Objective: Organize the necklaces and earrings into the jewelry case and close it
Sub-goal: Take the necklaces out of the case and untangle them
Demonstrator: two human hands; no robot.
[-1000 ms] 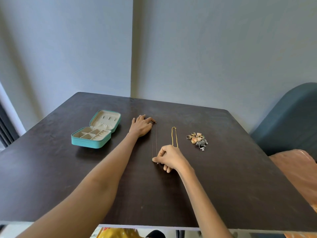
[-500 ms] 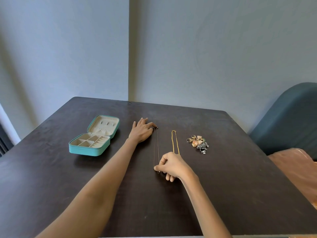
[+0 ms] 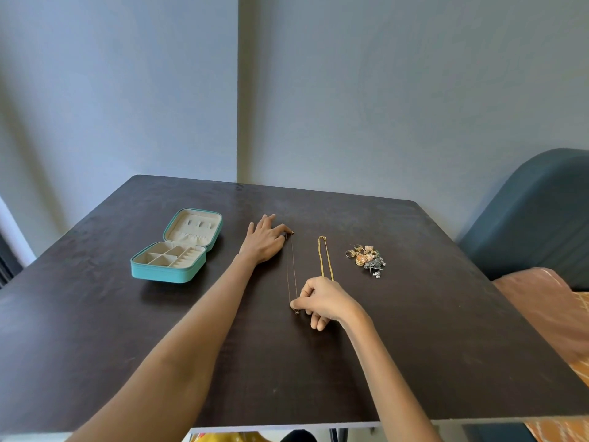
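A teal jewelry case [image 3: 165, 272] lies open at the table's left, its cream compartments showing. A thin dark necklace [image 3: 290, 266] lies stretched in a straight line on the dark table [image 3: 430, 314]. My left hand [image 3: 263, 242] pinches its far end with thumb and forefinger. My right hand [image 3: 323, 303] pinches its near end, the other fingers curled under. A gold necklace [image 3: 325, 255] lies just right of it, its near end hidden behind my right hand. A pile of earrings and rings [image 3: 366, 258] sits further right.
A blue-grey upholstered chair [image 3: 535, 215] stands at the table's right, with patterned orange-brown fabric [image 3: 548, 311] below it. Grey walls meet in a corner behind the table's far edge.
Both hands stay on the ends of the thin necklace. Only the head view has shifted a little, so the table sits lower in frame.
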